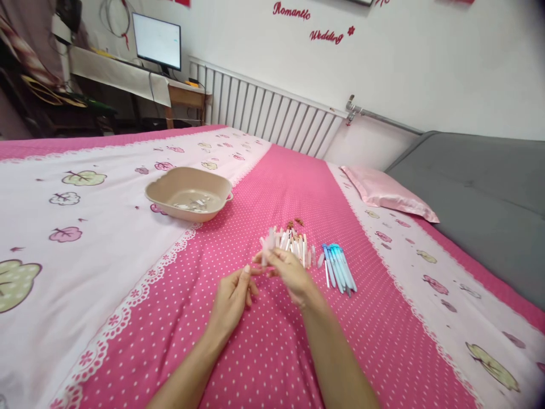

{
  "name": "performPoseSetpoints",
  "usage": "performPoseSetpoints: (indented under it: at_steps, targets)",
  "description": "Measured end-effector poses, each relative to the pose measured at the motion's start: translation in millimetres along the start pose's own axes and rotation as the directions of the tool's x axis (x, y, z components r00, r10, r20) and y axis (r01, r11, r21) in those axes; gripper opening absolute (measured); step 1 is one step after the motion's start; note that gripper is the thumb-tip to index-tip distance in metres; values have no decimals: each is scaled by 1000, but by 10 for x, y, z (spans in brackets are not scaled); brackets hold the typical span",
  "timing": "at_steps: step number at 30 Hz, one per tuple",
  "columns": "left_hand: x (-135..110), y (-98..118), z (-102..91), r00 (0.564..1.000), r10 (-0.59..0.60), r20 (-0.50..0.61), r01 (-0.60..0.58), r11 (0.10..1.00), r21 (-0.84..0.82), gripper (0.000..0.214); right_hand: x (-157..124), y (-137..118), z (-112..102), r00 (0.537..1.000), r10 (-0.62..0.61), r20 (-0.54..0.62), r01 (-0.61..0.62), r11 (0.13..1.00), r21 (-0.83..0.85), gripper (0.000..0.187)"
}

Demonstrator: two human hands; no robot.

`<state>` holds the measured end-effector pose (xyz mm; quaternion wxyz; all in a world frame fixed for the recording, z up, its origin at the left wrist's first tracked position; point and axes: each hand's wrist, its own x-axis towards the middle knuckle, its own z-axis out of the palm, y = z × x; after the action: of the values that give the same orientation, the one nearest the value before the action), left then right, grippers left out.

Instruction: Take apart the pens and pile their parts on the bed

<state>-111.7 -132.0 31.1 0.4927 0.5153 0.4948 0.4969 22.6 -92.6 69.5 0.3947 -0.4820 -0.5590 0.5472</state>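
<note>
My right hand [289,272] is held over the bed with thumb and fingers pinched on a small translucent, pale pink tube-like piece [264,253], slightly blurred. Close by on the left is my left hand [232,295], its thumb pressed to the fingers; whatever it may grip is too small to make out. Just beyond the right hand lies a pile of thin white and pinkish pen-like sticks [293,241], with loose clear pieces beside it. Several light-blue pens [338,267] lie side by side to the right of that pile.
A beige plastic basin [187,193] with small pale pieces inside sits on the bed, left of the pile. Small brown bits [298,221] lie behind the sticks. A pink pillow [389,193] rests near the grey headboard [477,187]. White rails [272,108] line the far side.
</note>
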Motion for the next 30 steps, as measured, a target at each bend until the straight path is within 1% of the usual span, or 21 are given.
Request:
performPoseSetpoints:
  at_steps: [1,2,3,4,5,6,7,8,9,11,13,14,15,17,19,20,23,26,28,30]
  targets:
    - [-3,-7,0,1000,-3,10,3,1000,-1,47,18,6,-127,995,11,-103,-17,999,-52,33]
    - [-5,-13,2,1000,-8,16,8,1000,1,48,36,19,-272,976,5,-219,-35,991,-129,35]
    - [-6,-19,3,1000,-14,19,14,1000,6,48,52,38,-423,937,-4,-350,-89,965,-248,37]
    - [-6,-25,6,1000,-20,21,20,1000,12,49,66,64,-569,887,-31,-460,-164,911,-377,38]
    - [-5,-28,8,999,-25,26,25,1000,18,49,75,94,-701,840,-62,-539,-262,824,-503,37]
    - [-3,-31,11,999,-26,29,26,999,23,49,79,124,-810,802,-72,-593,-380,705,-599,37]
    - [-1,-31,13,999,-25,31,24,999,29,49,79,153,-891,776,-71,-627,-464,610,-643,36]
    - [0,-30,14,999,-23,31,22,999,35,49,75,176,-945,762,-68,-644,-510,550,-662,36]
    - [1,-28,15,999,-20,32,19,999,40,49,68,193,-975,757,-58,-651,-536,514,-669,36]
    - [0,-23,14,999,-15,34,14,999,47,48,49,203,-995,757,-42,-652,-550,498,-670,38]
    - [-3,-24,11,999,-14,32,13,999,50,47,28,197,-1011,735,-45,-677,-582,470,-664,39]
    - [-4,-27,9,999,-13,30,11,999,49,47,19,196,-1031,709,-59,-703,-610,449,-653,38]
    - [-4,-31,6,1000,-11,29,10,999,47,47,12,203,-1058,670,-71,-739,-649,426,-630,36]
    - [-4,-41,3,1000,-12,28,11,999,43,47,9,245,-1128,579,-67,-812,-734,392,-555,40]
    - [-2,-49,2,999,-16,32,15,999,43,47,23,323,-1192,510,-13,-860,-795,377,-476,47]
    - [0,-52,2,999,-19,33,17,999,46,47,35,369,-1216,491,26,-871,-811,378,-447,50]
    - [3,-53,6,999,-18,41,16,998,55,47,76,493,-1256,475,92,-875,-827,388,-408,54]
    - [5,-50,10,999,-17,43,14,998,69,46,99,558,-1291,467,101,-878,-831,389,-398,62]
    - [5,-51,11,999,-15,43,11,997,76,45,104,578,-1328,477,105,-872,-827,391,-405,65]
    - [5,-54,12,999,-11,45,8,997,79,44,109,596,-1370,498,113,-860,-817,395,-421,63]
